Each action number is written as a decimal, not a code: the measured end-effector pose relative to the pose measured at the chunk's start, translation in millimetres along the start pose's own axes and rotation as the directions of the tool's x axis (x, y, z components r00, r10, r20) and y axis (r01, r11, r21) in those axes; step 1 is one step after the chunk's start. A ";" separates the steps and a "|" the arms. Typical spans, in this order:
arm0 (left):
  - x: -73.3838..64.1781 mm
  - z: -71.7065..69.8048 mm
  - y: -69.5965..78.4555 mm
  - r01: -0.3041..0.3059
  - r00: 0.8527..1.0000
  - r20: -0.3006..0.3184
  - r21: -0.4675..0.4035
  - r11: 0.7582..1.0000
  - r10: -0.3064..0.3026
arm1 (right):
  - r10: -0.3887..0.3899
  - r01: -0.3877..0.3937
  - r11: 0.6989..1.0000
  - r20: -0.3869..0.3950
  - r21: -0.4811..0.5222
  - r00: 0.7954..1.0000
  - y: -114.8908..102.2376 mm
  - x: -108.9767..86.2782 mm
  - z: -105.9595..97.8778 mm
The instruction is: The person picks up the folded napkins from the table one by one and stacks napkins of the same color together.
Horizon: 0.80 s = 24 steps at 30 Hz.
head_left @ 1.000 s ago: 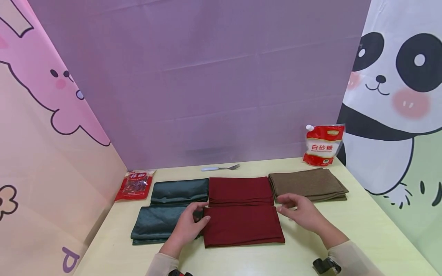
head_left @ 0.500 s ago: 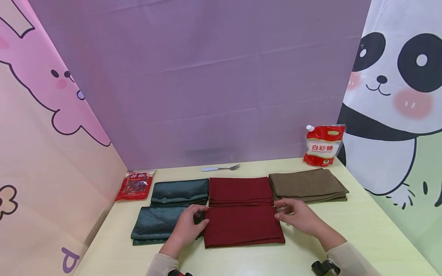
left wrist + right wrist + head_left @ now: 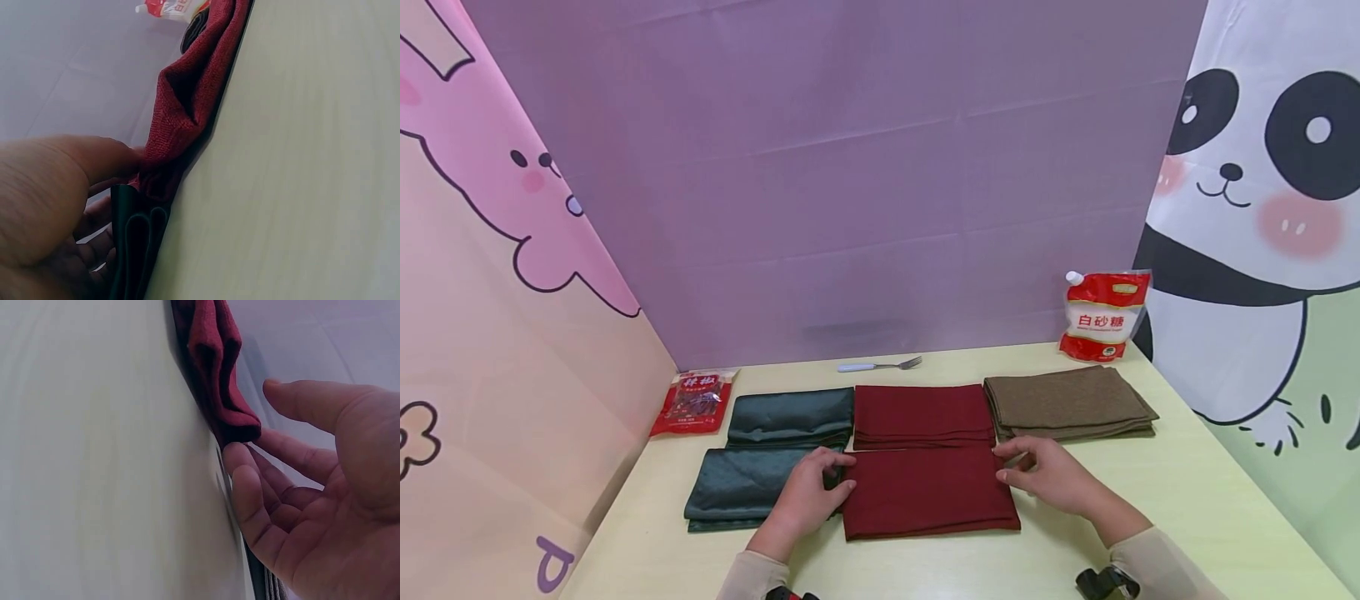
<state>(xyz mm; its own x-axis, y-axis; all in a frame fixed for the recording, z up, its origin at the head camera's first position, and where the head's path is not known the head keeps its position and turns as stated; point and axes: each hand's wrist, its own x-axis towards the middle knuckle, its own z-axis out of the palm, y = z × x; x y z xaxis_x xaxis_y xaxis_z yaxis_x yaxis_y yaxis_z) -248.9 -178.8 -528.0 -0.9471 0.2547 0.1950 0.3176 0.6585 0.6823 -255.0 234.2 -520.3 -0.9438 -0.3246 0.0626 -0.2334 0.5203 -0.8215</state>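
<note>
A folded dark red cloth point(image 3: 932, 492) lies flat at the front of the table, with a second red cloth point(image 3: 923, 412) right behind it. My left hand point(image 3: 808, 492) rests at its left edge, thumb and index fingertips touching it. In the left wrist view, the thumb point(image 3: 106, 159) is against the red fabric, above the folded edge of a dark green cloth point(image 3: 139, 250). My right hand point(image 3: 1048, 473) is at the other side edge. In the right wrist view, its fingers point(image 3: 250, 494) are loosely bent at the cloth's corner, and the thumb stands apart from it.
Another green cloth point(image 3: 792, 417) lies behind the front green one. A folded brown cloth point(image 3: 1067, 400) is at right. Along the back are a red packet point(image 3: 696, 404), a fork point(image 3: 878, 366) and a red-and-white sugar pouch point(image 3: 1105, 317). Printed walls enclose the table point(image 3: 947, 575).
My right hand has come slightly left and toward me, its fingertips now at the front red cloth's edge. The left hand has barely moved, and the cloths lie almost as before.
</note>
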 end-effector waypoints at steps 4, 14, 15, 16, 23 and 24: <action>0.5 -0.2 1.1 -0.010 1.000 0.018 0.021 1.000 0.010 | 0.003 -0.003 1.000 -0.001 -0.016 1.000 -1.4 -0.7 -0.2; 0.1 -0.7 3.7 -0.016 0.996 0.082 -0.024 1.000 0.018 | 0.012 -0.012 1.000 0.017 0.005 1.000 -2.8 -0.3 2.1; -0.1 -0.6 4.3 -0.019 0.996 0.086 -0.031 0.999 0.021 | 0.000 0.000 1.000 0.016 -0.001 1.000 -1.6 0.1 2.3; -0.1 -0.3 4.8 -0.024 0.996 0.090 -0.040 0.999 0.027 | -0.010 0.010 1.000 0.014 -0.004 1.000 -0.7 0.3 2.4; -0.7 0.2 10.0 -0.021 0.994 0.110 -0.058 0.998 0.027 | -0.023 0.026 0.998 0.044 -0.055 0.999 3.2 1.6 4.3; -0.8 0.5 10.2 -0.020 0.993 0.112 -0.057 0.998 0.026 | -0.021 0.024 0.997 0.056 -0.069 0.998 3.4 1.6 4.6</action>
<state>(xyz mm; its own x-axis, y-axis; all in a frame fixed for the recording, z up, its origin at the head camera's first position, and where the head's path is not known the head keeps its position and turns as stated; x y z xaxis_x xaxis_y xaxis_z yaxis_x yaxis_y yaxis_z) -244.9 -171.9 -521.5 -0.9275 0.3495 0.1329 0.3334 0.6118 0.7173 -256.2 231.8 -525.6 -0.9244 -0.3785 0.0479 -0.2719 0.5656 -0.7786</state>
